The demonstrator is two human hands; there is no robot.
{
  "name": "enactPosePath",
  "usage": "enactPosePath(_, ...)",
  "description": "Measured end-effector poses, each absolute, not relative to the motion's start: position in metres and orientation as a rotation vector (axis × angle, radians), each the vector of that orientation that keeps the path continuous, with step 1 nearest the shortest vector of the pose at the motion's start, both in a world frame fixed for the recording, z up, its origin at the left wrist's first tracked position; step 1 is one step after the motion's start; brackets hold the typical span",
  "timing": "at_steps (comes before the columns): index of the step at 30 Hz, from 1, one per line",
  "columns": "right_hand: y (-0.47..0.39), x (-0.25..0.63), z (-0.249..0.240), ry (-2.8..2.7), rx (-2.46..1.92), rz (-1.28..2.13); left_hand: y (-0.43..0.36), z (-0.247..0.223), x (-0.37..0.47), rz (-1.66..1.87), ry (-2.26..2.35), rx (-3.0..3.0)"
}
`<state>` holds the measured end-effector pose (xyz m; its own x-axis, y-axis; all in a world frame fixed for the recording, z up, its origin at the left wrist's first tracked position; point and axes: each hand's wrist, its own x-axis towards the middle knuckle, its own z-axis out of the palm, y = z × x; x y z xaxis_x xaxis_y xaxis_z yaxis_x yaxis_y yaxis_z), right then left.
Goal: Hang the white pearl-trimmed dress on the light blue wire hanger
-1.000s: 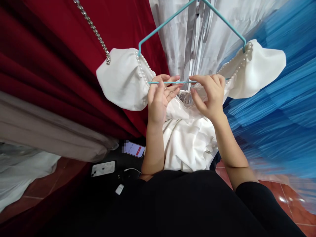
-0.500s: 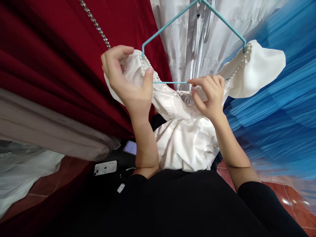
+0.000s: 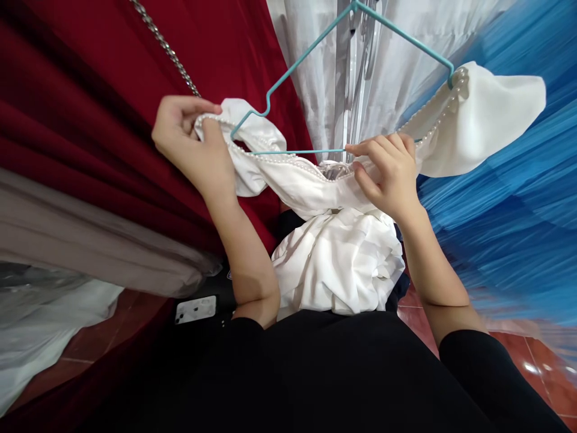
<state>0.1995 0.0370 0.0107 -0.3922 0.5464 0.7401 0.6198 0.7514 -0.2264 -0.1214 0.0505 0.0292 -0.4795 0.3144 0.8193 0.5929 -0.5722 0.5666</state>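
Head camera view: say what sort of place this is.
Probably a dress shop or a garment storeroom: a pearl-trimmed white dress on a turquoise hanger, with blue tulle and dark red fabric hanging close on either side.

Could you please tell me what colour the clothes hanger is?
The clothes hanger is light blue-green, seen best in the head view.
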Motion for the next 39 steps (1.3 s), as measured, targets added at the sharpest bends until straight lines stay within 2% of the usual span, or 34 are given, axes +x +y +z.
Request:
enactPosePath(6, 0.036, 0.195, 0.011, -2.089, -0.867, -0.017, 0.037, -0.034, -0.134, -2.215, -1.860, -1.553)
enactPosePath(8, 0.037, 0.193, 0.009, -2.085, -0.880, -0.010, 0.024, -0.039, -0.112, -2.151, -1.944, -1.888)
enactPosePath(13, 0.037, 0.191, 0.008, -2.069, -0.872, -0.021, -0.005, -0.022, -0.040, -1.966, -1.508, -2.424)
enactPosePath(16, 0.036, 0.194, 0.010, -2.072, -0.863, -0.043, -0.007, -0.008, -0.015, -2.012, -1.300, -2.331)
enactPosePath(20, 0.038, 0.200, 0.009, -2.089, -0.833, -0.087, 0.006, 0.000, -0.013, -2.077, -1.381, -2.072)
enactPosePath(26, 0.039, 0.201, 0.010, -2.076, -0.815, -0.091, 0.013, -0.005, -0.018, -1.800, -1.554, -2.087)
enactPosePath(33, 0.055, 0.228, 0.043, -1.474, -0.746, -0.487, 0.004, -0.004, -0.005, -1.838, -1.546, -2.014)
enactPosePath(39, 0.080, 0.259, 0.068, -1.462, -0.832, -0.414, 0.006, -0.005, -0.003, -1.863, -1.525, -1.901)
